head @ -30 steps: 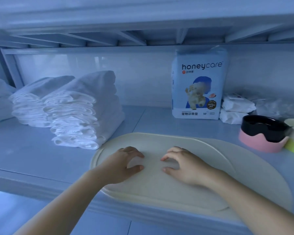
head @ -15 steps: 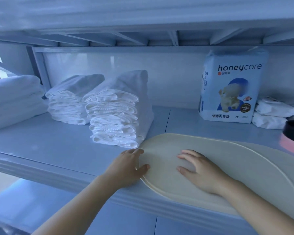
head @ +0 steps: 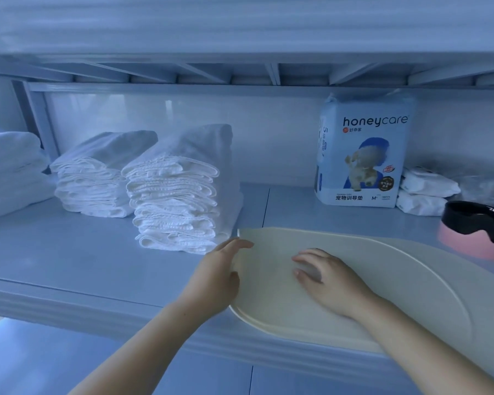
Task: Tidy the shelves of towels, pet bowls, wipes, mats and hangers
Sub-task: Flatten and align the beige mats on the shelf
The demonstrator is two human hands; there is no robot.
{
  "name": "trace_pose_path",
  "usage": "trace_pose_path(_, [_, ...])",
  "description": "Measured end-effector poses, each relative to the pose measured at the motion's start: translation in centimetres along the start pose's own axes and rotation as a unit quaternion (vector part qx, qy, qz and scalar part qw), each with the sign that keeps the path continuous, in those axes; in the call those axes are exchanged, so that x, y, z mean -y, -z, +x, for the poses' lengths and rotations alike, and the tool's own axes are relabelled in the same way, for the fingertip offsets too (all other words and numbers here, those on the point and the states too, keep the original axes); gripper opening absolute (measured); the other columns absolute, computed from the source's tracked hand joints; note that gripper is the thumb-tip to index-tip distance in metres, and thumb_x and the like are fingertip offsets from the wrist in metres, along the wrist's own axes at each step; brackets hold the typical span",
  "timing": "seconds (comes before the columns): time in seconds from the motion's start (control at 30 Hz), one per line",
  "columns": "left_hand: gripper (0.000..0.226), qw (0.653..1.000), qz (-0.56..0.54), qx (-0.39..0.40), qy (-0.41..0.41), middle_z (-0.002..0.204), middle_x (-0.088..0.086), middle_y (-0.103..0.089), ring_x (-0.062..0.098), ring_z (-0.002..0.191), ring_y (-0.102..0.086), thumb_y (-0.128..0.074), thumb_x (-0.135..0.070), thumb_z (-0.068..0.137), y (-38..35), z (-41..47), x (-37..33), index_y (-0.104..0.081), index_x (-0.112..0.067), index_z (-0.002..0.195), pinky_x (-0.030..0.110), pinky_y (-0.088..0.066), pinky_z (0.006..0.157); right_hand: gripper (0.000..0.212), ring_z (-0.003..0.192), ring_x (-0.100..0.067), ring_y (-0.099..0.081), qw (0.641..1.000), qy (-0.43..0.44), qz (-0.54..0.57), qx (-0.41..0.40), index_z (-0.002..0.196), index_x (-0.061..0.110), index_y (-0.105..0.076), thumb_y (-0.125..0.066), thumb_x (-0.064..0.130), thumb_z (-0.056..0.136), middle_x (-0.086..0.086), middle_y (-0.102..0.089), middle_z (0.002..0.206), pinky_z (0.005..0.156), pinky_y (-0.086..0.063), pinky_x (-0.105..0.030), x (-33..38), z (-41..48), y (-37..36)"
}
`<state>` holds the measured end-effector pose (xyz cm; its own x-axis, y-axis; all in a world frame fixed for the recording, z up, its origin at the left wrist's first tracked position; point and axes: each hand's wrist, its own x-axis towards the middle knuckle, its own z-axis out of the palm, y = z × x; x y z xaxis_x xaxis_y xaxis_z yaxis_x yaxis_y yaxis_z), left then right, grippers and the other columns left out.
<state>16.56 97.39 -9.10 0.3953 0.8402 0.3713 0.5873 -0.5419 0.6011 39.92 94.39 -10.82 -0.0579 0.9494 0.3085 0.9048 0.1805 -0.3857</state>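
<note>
A cream oval mat lies flat on the pale blue shelf, its front edge overhanging the shelf lip. My left hand grips the mat's left end, fingers over the top of the edge and thumb against it; that end looks lifted and turned up. My right hand rests palm down on the mat just to the right, fingers slightly bent and pressing. A stack of folded white towels stands right behind my left hand, nearly touching the mat's corner.
A second towel stack and bulkier white towels sit further left. At the back right stand a honeycare pad pack and two wipe packets. A black-and-pink pet bowl sits by the mat's right end. Another shelf runs close overhead.
My view has swung left. My left hand slid from the middle of the mat to its left end and took hold of the edge, which now looks raised. My right hand stays on the mat.
</note>
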Motion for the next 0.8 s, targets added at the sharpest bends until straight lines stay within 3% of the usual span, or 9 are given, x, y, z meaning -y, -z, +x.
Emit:
trace_pose_path(0.17, [0.066, 0.997, -0.072, 0.01, -0.025, 0.116, -0.016, -0.059, -0.003, 0.109, -0.053, -0.038, 0.008, 0.078, -0.6, 0.6, -1.9, -0.05, -0.04, 0.122, 0.011, -0.043, 0.091, 0.038, 0.12, -0.007, -0.05, 0.998, 0.033, 0.023, -0.054, 0.124, 0.026, -0.056, -0.062, 0.028, 0.087, 0.011, -0.054, 0.13, 0.098, -0.035, -0.017, 0.3, 1.5, 1.9])
trace_pose_path(0.3, [0.059, 0.991, -0.124, 0.001, -0.045, 0.113, -0.022, -0.06, -0.013, 0.103, -0.054, -0.047, 0.007, 0.081, -0.6, 0.7, -2.8, -0.044, -0.039, 0.119, 0.0, -0.039, 0.082, 0.055, 0.124, -0.003, -0.044, 0.994, 0.089, 0.051, -0.044, 0.134, 0.032, -0.047, -0.067, 0.022, 0.084, 0.014, -0.048, 0.136, 0.099, -0.029, -0.012, 1.7, 3.6, 2.4])
trace_pose_path(0.37, [0.058, 0.99, -0.133, -0.006, -0.048, 0.112, -0.022, -0.061, -0.011, 0.1, -0.057, -0.05, 0.006, 0.081, -0.6, 0.7, -2.8, -0.04, -0.041, 0.115, 0.002, -0.041, 0.08, 0.056, 0.126, -0.004, -0.043, 0.992, 0.111, 0.057, -0.033, 0.132, 0.036, -0.048, -0.069, 0.021, 0.082, 0.014, -0.045, 0.139, 0.103, -0.033, -0.019, 2.1, 4.5, 1.9])
trace_pose_path(0.43, [0.056, 0.99, -0.135, -0.015, -0.042, 0.109, -0.018, -0.063, -0.007, 0.099, -0.059, -0.051, 0.007, 0.081, -0.7, 0.7, -2.5, -0.04, -0.037, 0.115, 0.005, -0.043, 0.082, 0.044, 0.122, -0.007, -0.046, 0.991, 0.117, 0.053, -0.025, 0.12, 0.035, -0.06, -0.071, 0.023, 0.08, 0.012, -0.046, 0.135, 0.101, -0.039, -0.027, 2.2, 5.2, 1.2])
trace_pose_path(0.53, [0.05, 0.99, -0.135, -0.023, -0.036, 0.105, -0.017, -0.063, -0.003, 0.099, -0.06, -0.056, 0.004, 0.082, -1.0, 0.4, -2.2, -0.043, -0.033, 0.113, 0.011, -0.046, 0.084, 0.015, 0.115, -0.011, -0.051, 0.991, 0.118, 0.032, -0.052, 0.095, 0.029, -0.071, -0.07, 0.029, 0.08, 0.006, -0.053, 0.124, 0.089, -0.044, -0.028, 2.3, 5.6, 0.8])
trace_pose_path(0.6, [0.036, 0.987, -0.154, -0.022, -0.034, 0.104, -0.021, -0.062, -0.003, 0.101, -0.059, -0.063, -0.011, 0.084, -1.1, 0.2, -2.4, -0.049, -0.034, 0.109, 0.015, -0.047, 0.085, 0.009, 0.111, -0.012, -0.053, 0.989, 0.123, 0.018, -0.076, 0.089, 0.025, -0.073, -0.068, 0.031, 0.083, 0.005, -0.057, 0.119, 0.083, -0.043, -0.026, 2.0, 5.6, 1.1])
trace_pose_path(0.67, [0.019, 0.982, -0.188, -0.02, -0.018, 0.104, -0.025, -0.062, -0.006, 0.104, -0.057, -0.059, -0.039, 0.087, -1.0, 0.4, -2.8, -0.056, -0.035, 0.105, 0.016, -0.045, 0.086, 0.009, 0.107, -0.013, -0.055, 0.988, 0.124, 0.023, -0.092, 0.088, 0.023, -0.074, -0.069, 0.029, 0.083, 0.005, -0.059, 0.116, 0.083, -0.044, -0.027, 1.0, 5.2, 2.0])
trace_pose_path(0.73, [0.032, 0.976, -0.215, -0.021, -0.001, 0.106, -0.025, -0.063, -0.008, 0.108, -0.054, -0.045, -0.058, 0.087, -1.1, 0.9, -2.9, -0.062, -0.037, 0.103, 0.02, -0.043, 0.09, 0.007, 0.102, -0.015, -0.059, 0.987, 0.12, 0.033, -0.104, 0.087, 0.023, -0.075, -0.071, 0.023, 0.081, 0.004, -0.061, 0.112, 0.082, -0.046, -0.029, -0.9, 4.5, 3.5])
trace_pose_path(0.8, [0.041, 0.974, -0.227, -0.003, 0.006, 0.113, -0.025, -0.062, -0.008, 0.113, -0.051, -0.039, -0.064, 0.082, -1.9, 1.7, -3.2, -0.066, -0.041, 0.103, 0.025, -0.039, 0.097, 0.011, 0.098, -0.016, -0.061, 0.986, 0.111, 0.036, -0.118, 0.086, 0.024, -0.076, -0.073, 0.017, 0.079, 0.002, -0.063, 0.109, 0.082, -0.046, -0.028, -3.5, 3.5, 5.5])
